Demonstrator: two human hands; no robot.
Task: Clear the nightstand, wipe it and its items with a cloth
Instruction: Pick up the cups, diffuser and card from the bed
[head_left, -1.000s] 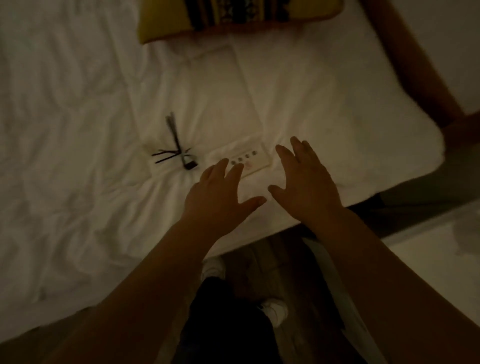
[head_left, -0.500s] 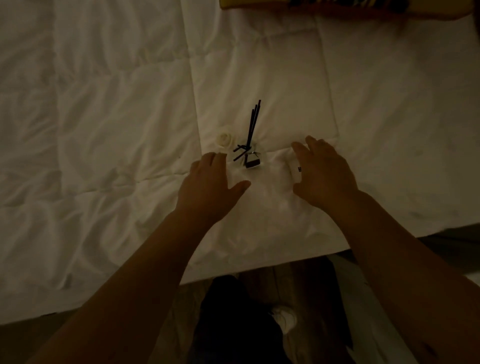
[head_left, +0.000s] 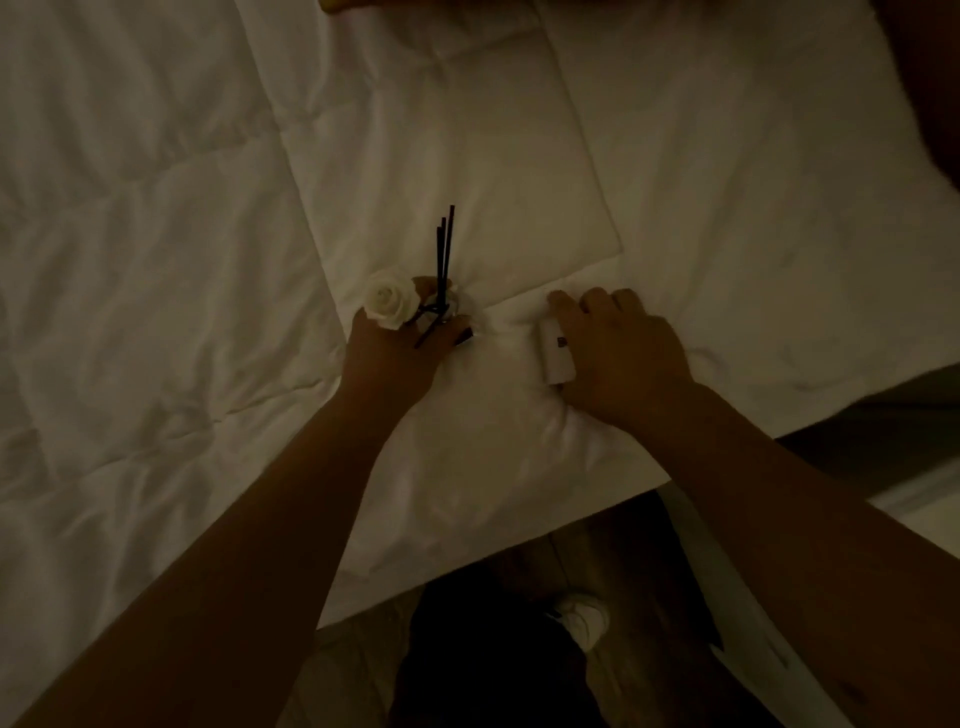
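Both hands have come down onto their items since half a second ago, when they hovered flat over the bed with fingers spread. Now the left hand (head_left: 400, 348) closes around the diffuser (head_left: 441, 306), a small bottle with dark reeds (head_left: 444, 244) and a white rose (head_left: 390, 300) rising from it. The right hand (head_left: 618, 348) curls over a flat white remote (head_left: 557, 353), with the thumb side along its near edge and the fingers past its far end.

Each item lies directly under its own hand, on the white duvet (head_left: 182, 260) near the bed's lower edge, so neither arm needs to cross. The two items sit side by side, with a bare strip of duvet between them. The reeds stand nearly upright and lean a little away from the person. The remote's long axis runs toward and away from the person, roughly in line with the right forearm, which suits a lift by its long sides.

Much is hard to read in the dim light. The bottle is almost wholly covered by the left fingers, so I cannot tell whether it is lifted or resting. Only a strip of the remote with one dark mark shows. Whether the right fingers have closed under it is unclear. Neither nightstand nor cloth can be made out in view. A shoe (head_left: 582, 621) shows on the floor below.
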